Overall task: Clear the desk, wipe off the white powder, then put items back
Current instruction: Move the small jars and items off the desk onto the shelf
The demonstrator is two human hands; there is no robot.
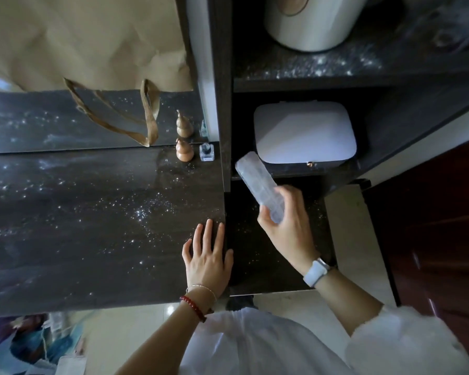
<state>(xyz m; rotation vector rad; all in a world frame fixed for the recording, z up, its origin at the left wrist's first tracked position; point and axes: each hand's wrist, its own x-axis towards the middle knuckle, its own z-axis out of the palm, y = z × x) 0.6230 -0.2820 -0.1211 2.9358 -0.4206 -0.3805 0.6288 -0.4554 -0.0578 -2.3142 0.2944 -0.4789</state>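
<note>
Both hands are working at the desk's right end: the left hand (207, 255) is lying flat, fingers straight and spread, on the dark desk (92, 226) near its right edge; the right hand (284, 217) is gripping the lower end of a clear plastic case (257, 185), thumb on one side and fingers curling round the other, holding it tilted up and leftward above the low shelf (255, 266) beside the desk; the wrist is bending back, with a white watch (316, 272) on it. White powder (146, 209) is lying speckled over the desk and the shelves alike, so the wiping looks not yet done; the clearing seems to be the step in hand. Carrying the case well means keeping it level and firmly held, since it looks smooth and light; it should go somewhere free of powder, well apart from the surfaces to be wiped. A wooden gourd (184, 152) and a small glass bottle (207, 152) are standing at the desk's back right corner, just beside each other, waiting to be cleared; a white box (303, 133) is sitting in the middle shelf compartment.
</note>
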